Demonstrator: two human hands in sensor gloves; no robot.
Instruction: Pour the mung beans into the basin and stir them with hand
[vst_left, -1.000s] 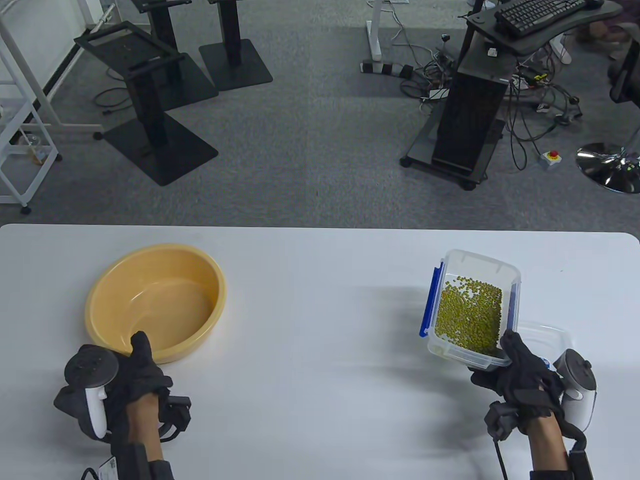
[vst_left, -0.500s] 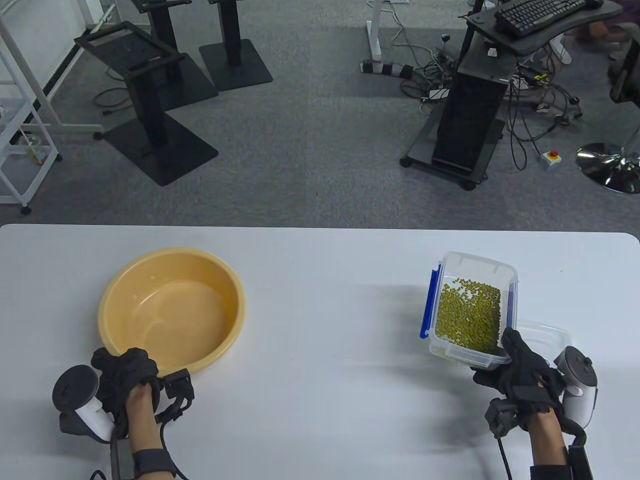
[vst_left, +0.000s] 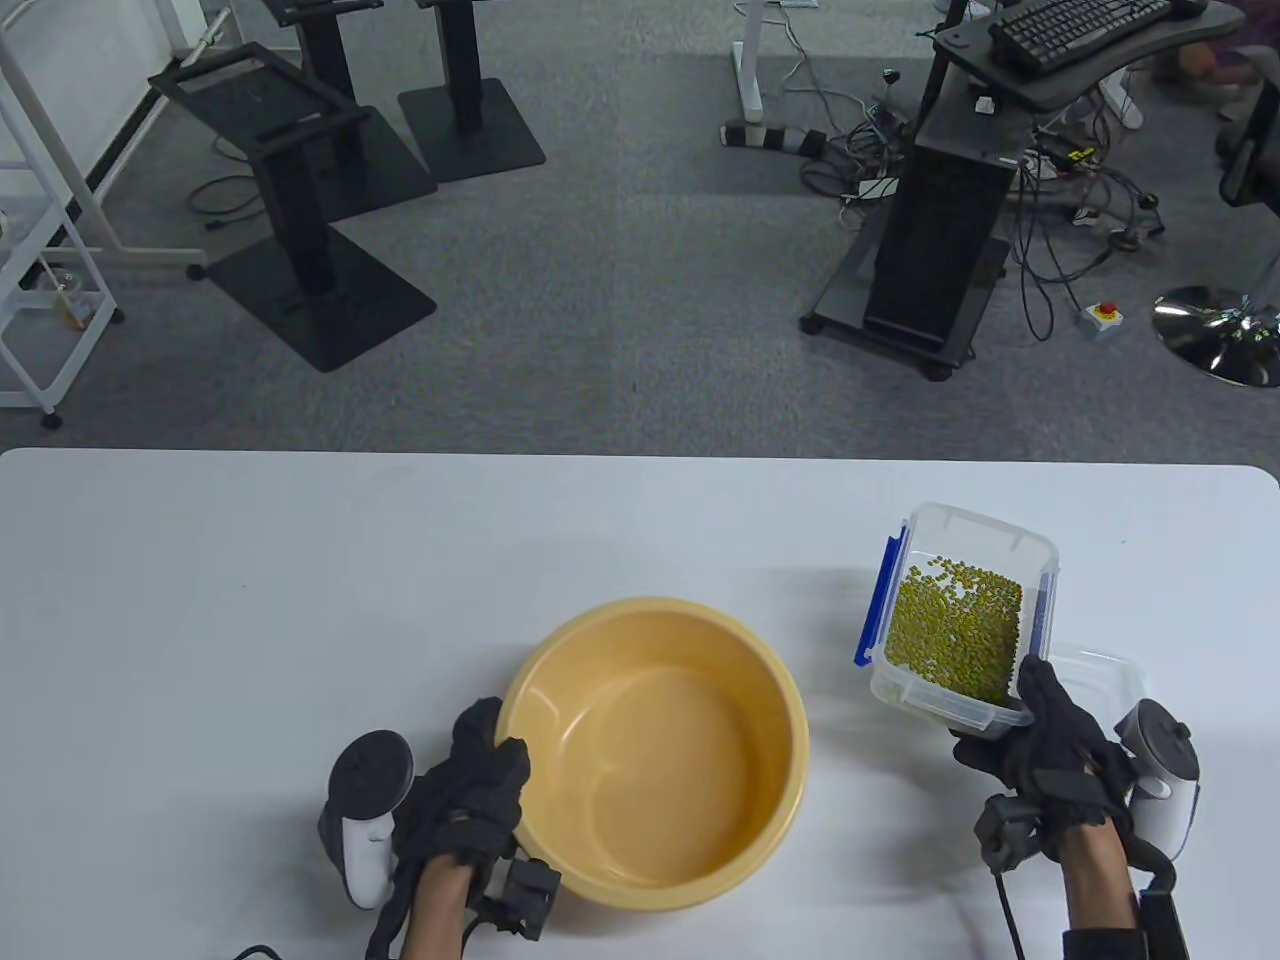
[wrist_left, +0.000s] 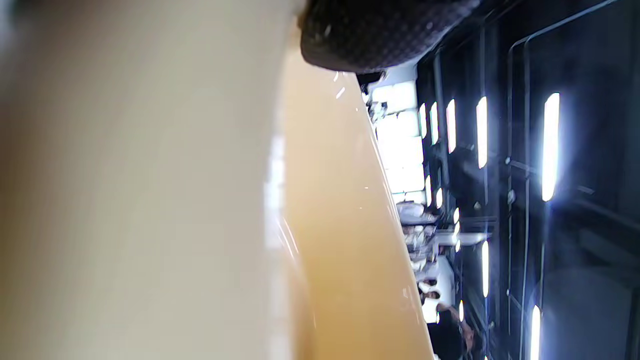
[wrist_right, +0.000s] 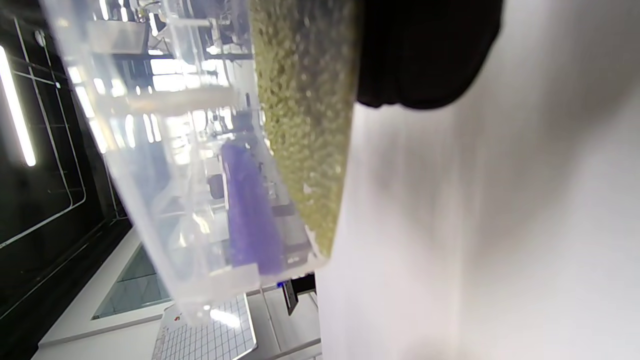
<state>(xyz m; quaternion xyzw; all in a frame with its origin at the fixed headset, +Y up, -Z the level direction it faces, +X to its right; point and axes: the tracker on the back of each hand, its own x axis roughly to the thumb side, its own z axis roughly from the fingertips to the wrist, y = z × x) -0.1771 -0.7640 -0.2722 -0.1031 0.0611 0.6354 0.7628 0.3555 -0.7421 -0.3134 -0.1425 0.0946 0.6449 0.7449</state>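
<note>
An empty yellow basin (vst_left: 655, 745) stands near the table's front edge, in the middle. My left hand (vst_left: 480, 770) grips its left rim, fingers curled over the edge. In the left wrist view the basin (wrist_left: 340, 215) fills the frame, with a gloved fingertip (wrist_left: 380, 30) at the top. My right hand (vst_left: 1040, 735) holds a clear plastic box (vst_left: 960, 615) with blue clips by its near end, lifted off the table. Green mung beans (vst_left: 955, 630) cover the box floor. The right wrist view shows the box (wrist_right: 200, 150) and beans (wrist_right: 305, 125) from the side.
A clear lid (vst_left: 1095, 680) lies on the white table (vst_left: 640, 540) under and behind my right hand. Beyond the table's far edge is grey carpet with black stand bases (vst_left: 320, 290) and a computer cart (vst_left: 940, 250).
My left hand has dragged the basin from the left side of the table to the front middle. The box in my right hand has shifted slightly right.
</note>
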